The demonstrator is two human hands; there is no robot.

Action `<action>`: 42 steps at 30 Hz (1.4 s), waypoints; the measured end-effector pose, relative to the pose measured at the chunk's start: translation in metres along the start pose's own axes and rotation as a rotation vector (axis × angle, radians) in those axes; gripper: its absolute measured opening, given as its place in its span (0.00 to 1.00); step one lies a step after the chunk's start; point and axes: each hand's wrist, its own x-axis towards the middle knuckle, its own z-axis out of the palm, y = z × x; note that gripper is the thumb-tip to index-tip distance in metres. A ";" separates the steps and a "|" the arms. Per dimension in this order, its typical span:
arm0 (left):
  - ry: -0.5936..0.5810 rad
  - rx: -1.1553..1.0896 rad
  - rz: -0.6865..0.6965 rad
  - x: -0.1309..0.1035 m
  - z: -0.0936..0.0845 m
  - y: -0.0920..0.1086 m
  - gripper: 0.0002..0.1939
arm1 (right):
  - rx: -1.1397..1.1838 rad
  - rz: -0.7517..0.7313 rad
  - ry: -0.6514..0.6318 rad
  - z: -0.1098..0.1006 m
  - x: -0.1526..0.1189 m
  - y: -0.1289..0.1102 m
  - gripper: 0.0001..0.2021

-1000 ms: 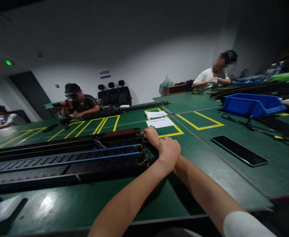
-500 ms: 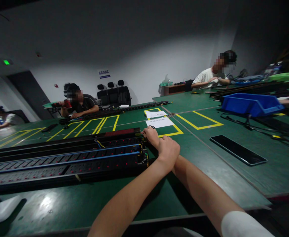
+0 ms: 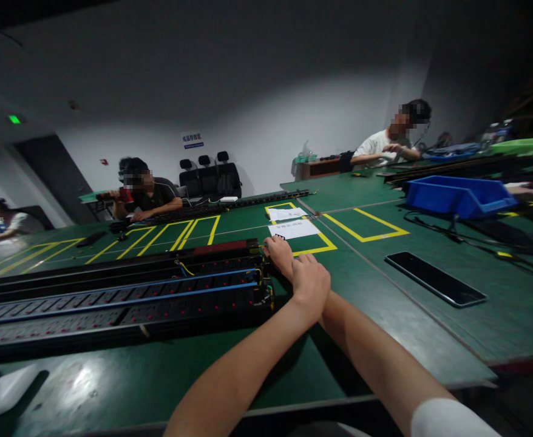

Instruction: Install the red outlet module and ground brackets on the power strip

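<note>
Crossing over the right wrist, the left hand (image 3: 311,285) lies against it; whether its fingers grip cannot be told. The right hand (image 3: 278,254), beyond the left, has its fingers curled at the end of the black socket strips (image 3: 157,292); whether they pinch anything is unclear. The strips extend side by side to the left of both hands, with blue edging, red spots and exposed wires (image 3: 265,290) at the end nearest the hands. Just beyond the right hand is a white sheet (image 3: 296,229); to the right of the hands, well apart, a dark phone (image 3: 434,279); farther out, a blue bin (image 3: 458,199). Beneath: a green table (image 3: 366,273).
</note>
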 end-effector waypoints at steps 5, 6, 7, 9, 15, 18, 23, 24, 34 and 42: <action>-0.007 0.007 -0.010 0.000 0.002 0.000 0.16 | -0.009 0.042 0.012 -0.001 0.000 -0.002 0.15; -0.010 0.005 -0.009 0.000 0.002 0.000 0.16 | -0.009 0.045 0.012 -0.002 0.001 -0.002 0.14; -0.011 0.001 -0.008 0.000 0.002 0.000 0.16 | -0.008 0.047 0.012 -0.003 0.001 -0.003 0.12; -0.010 -0.007 -0.008 -0.001 0.001 0.000 0.16 | -0.007 0.046 0.014 -0.006 0.001 -0.004 0.11; -0.044 -0.027 0.003 0.001 -0.002 -0.002 0.17 | -0.009 0.032 0.037 -0.016 -0.031 -0.004 0.16; -0.057 -0.027 0.018 0.002 -0.003 -0.003 0.17 | -0.014 0.064 0.036 -0.019 -0.062 0.000 0.17; -0.055 -0.016 0.021 0.002 -0.002 -0.002 0.16 | -0.014 0.120 0.026 -0.019 -0.088 0.001 0.18; -0.052 -0.013 0.020 0.001 -0.002 -0.001 0.16 | -0.011 0.120 0.025 -0.018 -0.089 -0.001 0.18; -0.039 -0.042 0.011 0.001 0.003 -0.002 0.17 | -0.048 0.289 0.049 -0.015 -0.084 0.001 0.22; -0.024 -0.046 0.032 0.003 0.006 -0.002 0.16 | -0.032 0.115 0.014 -0.017 -0.088 0.006 0.22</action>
